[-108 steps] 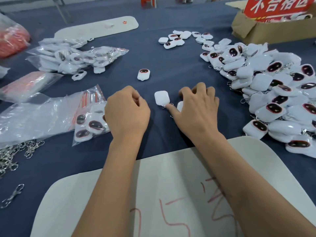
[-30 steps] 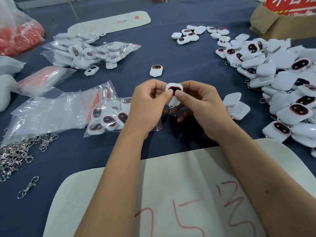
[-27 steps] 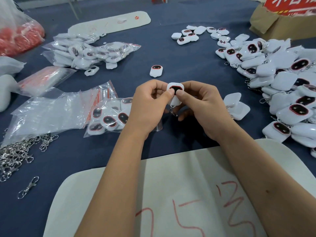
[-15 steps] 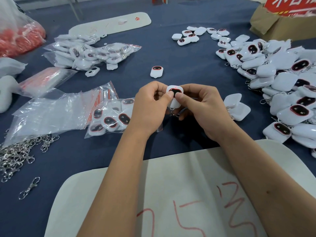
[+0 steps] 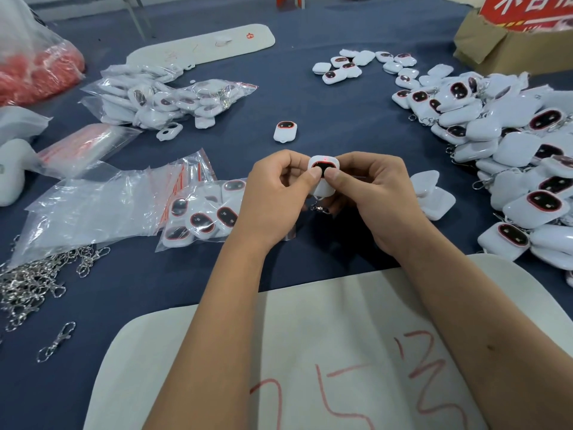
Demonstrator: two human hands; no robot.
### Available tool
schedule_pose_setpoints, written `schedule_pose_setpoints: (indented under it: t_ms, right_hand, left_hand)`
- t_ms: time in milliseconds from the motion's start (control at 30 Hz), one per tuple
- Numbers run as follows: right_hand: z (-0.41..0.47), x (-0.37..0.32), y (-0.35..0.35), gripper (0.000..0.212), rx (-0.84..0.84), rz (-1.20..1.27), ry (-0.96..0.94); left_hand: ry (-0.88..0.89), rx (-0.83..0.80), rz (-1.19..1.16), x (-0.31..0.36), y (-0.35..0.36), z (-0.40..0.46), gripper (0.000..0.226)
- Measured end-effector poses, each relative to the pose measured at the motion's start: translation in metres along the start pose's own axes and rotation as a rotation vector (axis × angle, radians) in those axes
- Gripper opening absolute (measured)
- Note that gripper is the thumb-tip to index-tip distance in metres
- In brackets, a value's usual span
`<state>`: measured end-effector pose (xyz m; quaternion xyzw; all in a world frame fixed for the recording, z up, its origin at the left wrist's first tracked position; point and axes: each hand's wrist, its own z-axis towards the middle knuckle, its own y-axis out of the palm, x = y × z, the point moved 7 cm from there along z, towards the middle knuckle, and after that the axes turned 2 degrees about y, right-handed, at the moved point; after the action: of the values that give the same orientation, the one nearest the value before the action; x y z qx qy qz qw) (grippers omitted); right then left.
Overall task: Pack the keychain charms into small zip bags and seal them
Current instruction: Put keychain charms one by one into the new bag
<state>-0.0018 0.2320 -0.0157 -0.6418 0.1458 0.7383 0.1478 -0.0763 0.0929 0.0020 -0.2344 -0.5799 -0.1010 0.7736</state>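
— Both hands share the grip: the left hand and the right hand pinch one white charm between them at the centre of the frame, thumbs pressed side by side on its dark, red-rimmed oval face.

— How do the hands sit?

— Fingers curl in behind the charm, backs of the hands turned up, both bare forearms running in from the bottom edge. The charm is held above the blue counter, not resting on it. A small metal clasp hangs under it, partly hidden by the fingers.

— And around them?

— Just left of the left hand lies a clear zip bag with several charms in it, its right end hidden by the wrist. Beside that, a loose stack of empty bags, thin and crinkled, with red strips. Two charms lie face down just right of the right hand. One single charm lies face up above the hands.

— The rest?

— A big heap of glossy, rounded-square charms fills the right side, cut off by the edge. Filled bags are piled at upper left. Silver clasps are tangled at lower left. A pale board with red scrawl lies under the forearms; I cannot read it.
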Motion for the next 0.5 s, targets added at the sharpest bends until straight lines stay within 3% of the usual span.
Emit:
schedule_pose_setpoints:
  t_ms: [500]
  right_hand:
    - [0.0029,0.0012,0.0026,0.013,-0.062,0.026,0.021]
  left_hand:
    - [0.033,0.02,-0.057,0.0004,-0.0037,0.0009,0.002]
